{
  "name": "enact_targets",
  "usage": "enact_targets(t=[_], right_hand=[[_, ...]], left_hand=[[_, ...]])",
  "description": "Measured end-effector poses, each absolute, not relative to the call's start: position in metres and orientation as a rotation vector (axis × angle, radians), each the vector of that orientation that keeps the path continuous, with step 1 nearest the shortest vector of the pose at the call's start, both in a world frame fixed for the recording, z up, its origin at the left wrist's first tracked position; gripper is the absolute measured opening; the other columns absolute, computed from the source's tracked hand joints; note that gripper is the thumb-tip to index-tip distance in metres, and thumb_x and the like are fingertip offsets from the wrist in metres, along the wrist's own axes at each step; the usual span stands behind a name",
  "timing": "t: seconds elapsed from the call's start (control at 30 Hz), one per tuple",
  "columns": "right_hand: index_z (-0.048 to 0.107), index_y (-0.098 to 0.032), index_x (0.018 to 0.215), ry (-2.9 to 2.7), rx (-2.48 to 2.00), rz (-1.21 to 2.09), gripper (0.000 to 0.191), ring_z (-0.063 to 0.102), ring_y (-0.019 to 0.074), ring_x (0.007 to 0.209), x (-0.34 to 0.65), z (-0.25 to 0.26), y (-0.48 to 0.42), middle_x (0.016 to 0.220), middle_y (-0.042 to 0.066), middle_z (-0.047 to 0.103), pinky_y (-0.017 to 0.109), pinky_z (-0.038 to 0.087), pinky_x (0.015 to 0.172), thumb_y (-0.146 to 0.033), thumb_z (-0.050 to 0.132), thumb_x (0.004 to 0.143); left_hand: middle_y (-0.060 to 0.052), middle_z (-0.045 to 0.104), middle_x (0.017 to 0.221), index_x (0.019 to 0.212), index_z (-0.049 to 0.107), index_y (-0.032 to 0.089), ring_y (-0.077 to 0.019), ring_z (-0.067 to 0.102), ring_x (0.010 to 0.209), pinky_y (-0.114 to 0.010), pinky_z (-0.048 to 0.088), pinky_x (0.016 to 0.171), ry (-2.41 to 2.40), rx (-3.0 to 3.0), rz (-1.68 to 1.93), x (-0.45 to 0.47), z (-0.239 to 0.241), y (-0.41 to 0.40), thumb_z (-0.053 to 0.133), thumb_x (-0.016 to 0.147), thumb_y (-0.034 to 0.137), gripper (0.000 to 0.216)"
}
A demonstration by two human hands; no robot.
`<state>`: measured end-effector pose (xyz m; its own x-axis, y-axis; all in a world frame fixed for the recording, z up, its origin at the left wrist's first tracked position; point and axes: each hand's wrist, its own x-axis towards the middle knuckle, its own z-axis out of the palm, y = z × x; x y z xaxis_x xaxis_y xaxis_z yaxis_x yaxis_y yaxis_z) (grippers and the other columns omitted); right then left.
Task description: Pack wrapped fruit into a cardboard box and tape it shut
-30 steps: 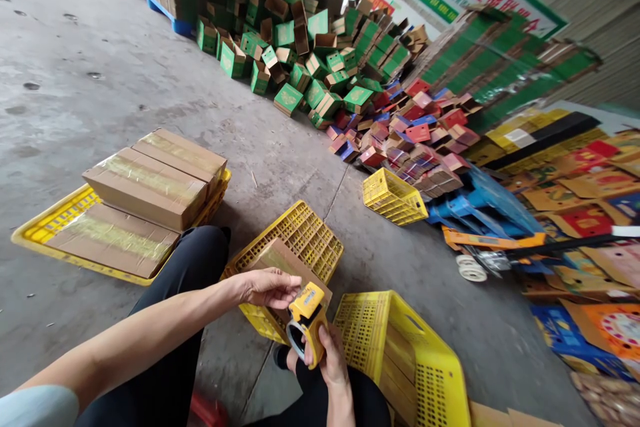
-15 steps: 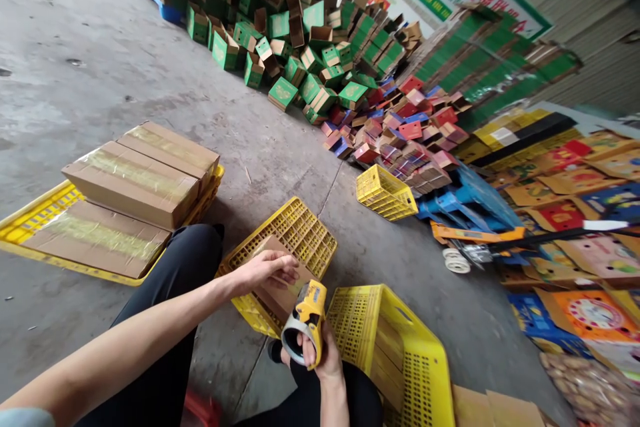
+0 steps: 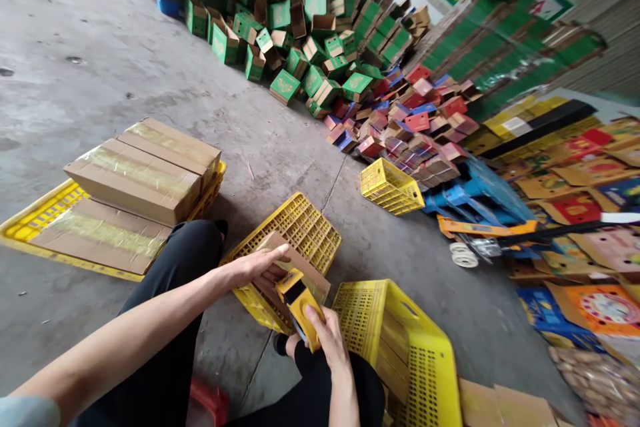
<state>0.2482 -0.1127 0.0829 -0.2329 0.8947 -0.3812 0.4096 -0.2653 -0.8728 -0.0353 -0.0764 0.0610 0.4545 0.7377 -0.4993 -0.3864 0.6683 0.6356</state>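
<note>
My right hand (image 3: 327, 338) is wrapped around a yellow tape dispenser (image 3: 301, 307), its front end tilted toward my left hand. My left hand (image 3: 261, 264) has its fingers stretched out, thumb raised, right beside the dispenser's front end; whether the fingertips touch it I cannot tell. Beneath both hands lies a narrow brown cardboard box (image 3: 315, 278), resting on an upturned yellow crate (image 3: 305, 217). The dispenser and my left hand hide part of the box.
On the left, a yellow crate (image 3: 30, 212) carries taped brown boxes (image 3: 135, 173). Another yellow crate (image 3: 433, 373) with cardboard inside stands by my right knee. A small yellow crate (image 3: 390, 187), a blue pallet jack (image 3: 480, 197) and heaps of green cartons (image 3: 285, 87) lie farther off.
My right hand has turned the tape dispenser so its front end points up and left, closer to the box. My left hand has opened from curled fingers. The view has shifted slightly.
</note>
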Motion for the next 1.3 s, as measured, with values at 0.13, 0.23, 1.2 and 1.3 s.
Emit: enact_targets(t=[0.13, 0.23, 1.2, 1.3], right_hand=[[0.074, -0.017, 0.073, -1.711, -1.594, 1.46, 0.058, 0.057, 0.0162, 0.049, 0.25, 0.085, -0.105, 0.054, 0.001, 0.062, 0.026, 0.043, 0.045, -0.073, 0.077, 0.083], [0.074, -0.017, 0.072, -1.795, -1.601, 1.403, 0.057, 0.058, 0.0165, 0.052, 0.254, 0.081, -0.105, 0.056, 0.001, 0.063, 0.025, 0.043, 0.046, -0.073, 0.077, 0.083], [0.07, -0.018, 0.076, -1.558, -1.505, 1.735, 0.068, 0.052, 0.0119, 0.036, 0.205, 0.099, -0.047, 0.048, -0.002, 0.06, 0.023, 0.041, 0.038, -0.086, 0.073, 0.076], [0.065, -0.019, 0.069, -1.561, -1.523, 1.781, 0.07, 0.054, 0.0121, 0.038, 0.182, 0.098, -0.024, 0.049, -0.001, 0.061, 0.023, 0.043, 0.041, -0.088, 0.075, 0.071]], left_hand=[[-0.018, 0.082, 0.116, 0.142, 0.067, 0.016, -0.0365, 0.075, 0.117, -0.041, 0.06, 0.095, 0.868, 0.5, 0.717, -0.035, 0.059, -0.078, 0.074, 0.077, 0.085, 0.096], [-0.015, 0.083, 0.11, 0.138, 0.07, 0.019, -0.0354, 0.076, 0.115, -0.04, 0.059, 0.096, 0.923, 0.546, 0.689, -0.031, 0.057, -0.081, 0.077, 0.077, 0.082, 0.088], [-0.002, 0.079, 0.084, 0.129, 0.061, 0.015, -0.0216, 0.078, 0.078, -0.036, 0.064, 0.083, 1.024, 0.315, 0.846, -0.071, 0.052, -0.025, 0.105, 0.053, 0.016, 0.087], [-0.001, 0.078, 0.083, 0.135, 0.06, 0.014, -0.0199, 0.078, 0.075, -0.032, 0.065, 0.077, 1.118, 0.305, 0.915, -0.085, 0.048, -0.015, 0.105, 0.057, 0.014, 0.09]])
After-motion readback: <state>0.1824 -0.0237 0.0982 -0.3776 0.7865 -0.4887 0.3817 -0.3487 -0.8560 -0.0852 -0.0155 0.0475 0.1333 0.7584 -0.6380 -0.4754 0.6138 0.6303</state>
